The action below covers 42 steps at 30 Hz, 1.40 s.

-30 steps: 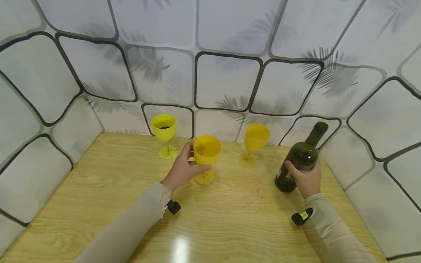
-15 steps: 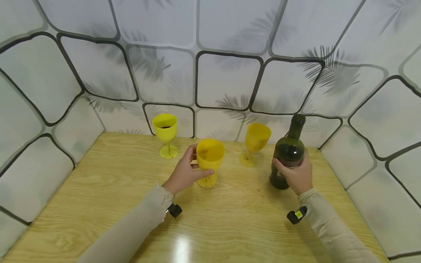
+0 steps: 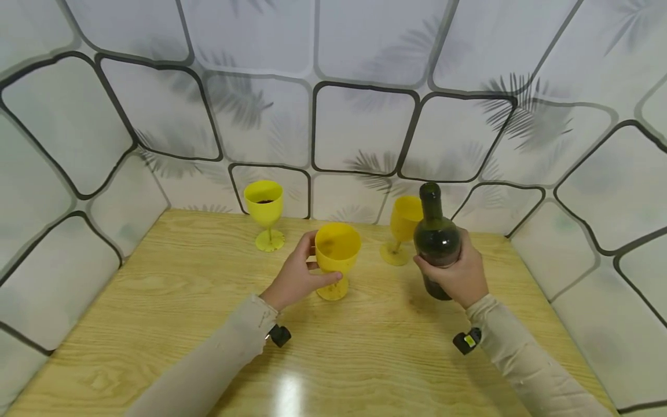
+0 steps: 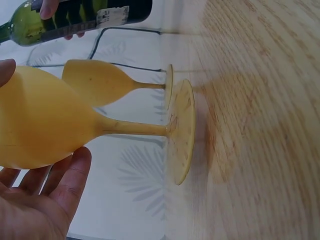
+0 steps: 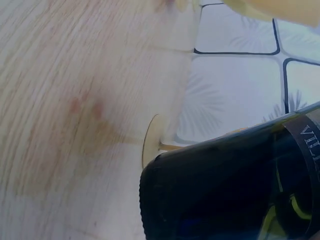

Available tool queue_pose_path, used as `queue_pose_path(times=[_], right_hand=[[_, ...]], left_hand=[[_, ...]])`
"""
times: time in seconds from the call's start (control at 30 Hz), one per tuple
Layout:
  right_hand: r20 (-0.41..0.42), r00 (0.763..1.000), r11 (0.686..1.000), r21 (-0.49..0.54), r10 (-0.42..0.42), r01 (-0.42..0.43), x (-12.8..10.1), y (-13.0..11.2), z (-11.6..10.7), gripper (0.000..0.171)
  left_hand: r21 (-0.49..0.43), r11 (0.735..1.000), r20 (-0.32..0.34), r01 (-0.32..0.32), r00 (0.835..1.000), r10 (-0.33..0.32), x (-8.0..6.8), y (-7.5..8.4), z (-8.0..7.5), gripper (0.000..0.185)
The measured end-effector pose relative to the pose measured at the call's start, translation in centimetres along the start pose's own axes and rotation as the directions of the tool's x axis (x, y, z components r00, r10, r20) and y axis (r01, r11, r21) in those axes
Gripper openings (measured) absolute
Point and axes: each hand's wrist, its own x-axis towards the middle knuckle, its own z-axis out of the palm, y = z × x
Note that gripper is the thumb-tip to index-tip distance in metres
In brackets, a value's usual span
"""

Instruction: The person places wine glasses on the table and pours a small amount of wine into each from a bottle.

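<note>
At the upper left of the head view a yellow goblet with dark liquid [image 3: 264, 204] stands alone on the wooden counter [image 3: 156, 301], close to the tiled wall [image 3: 359, 127] and well apart from both hands.

Just left of centre, the left hand [image 3: 296, 277] grips the middle goblet [image 3: 337, 250]: its fingers [image 3: 308, 243] curl round the back of the bowl and the thumb lies across the front, low on the bowl. The goblet stands upright with its foot on the counter, near the middle of the frame. In the left wrist view the same goblet [image 4: 45, 122] fills the left side, its stem and round foot reaching toward the wood grain, with the palm below the bowl.

Right of centre, a third yellow goblet [image 3: 402, 223] stands near the wall; the dark green bottle [image 3: 436, 243] partly covers its right edge in the head view. The right hand [image 3: 461, 277] clasps that bottle about its body, fingers wrapped round the glass from the right and the thumb on the near side. The bottle is almost upright, leaning slightly left, neck uppermost. In the right wrist view the bottle [image 5: 235, 190] fills the lower right, its base lifted off the counter, with the third goblet's foot showing behind it.
</note>
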Motion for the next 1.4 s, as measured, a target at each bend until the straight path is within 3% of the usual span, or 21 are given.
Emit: queue_pose_path(times=[0.37,0.7,1.07,1.27,1.4], right_hand=[[0.075,0.985,0.983,-0.088,-0.157,0.164,0.6,-0.5,0.2,0.08],[0.133,0.977,0.967,-0.17,-0.168,0.189,1.0,-0.9,0.1,0.082],[0.204,0.954,0.919,-0.285,-0.22,0.273,1.4,-1.3,0.0,0.082],[0.239,0.932,0.874,-0.343,-0.274,0.344,1.5,-1.5,-0.2,0.083],[0.263,0.927,0.854,-0.382,-0.266,0.353,1.6,-1.7,-0.4,0.084]], left_hand=[[-0.003,1.0,0.03,-0.006,1.0,0.006,-0.3,0.1,0.2,0.088],[0.001,1.0,0.047,0.0,0.999,-0.001,-0.4,-0.1,0.1,0.089],[-0.029,0.999,0.105,0.029,0.994,-0.026,-0.7,-0.3,-0.1,0.088],[-0.025,0.999,0.118,0.038,0.992,-0.034,-0.6,-0.3,-0.2,0.088],[-0.026,0.999,0.131,0.043,0.991,-0.039,-0.5,-0.3,-0.3,0.089]])
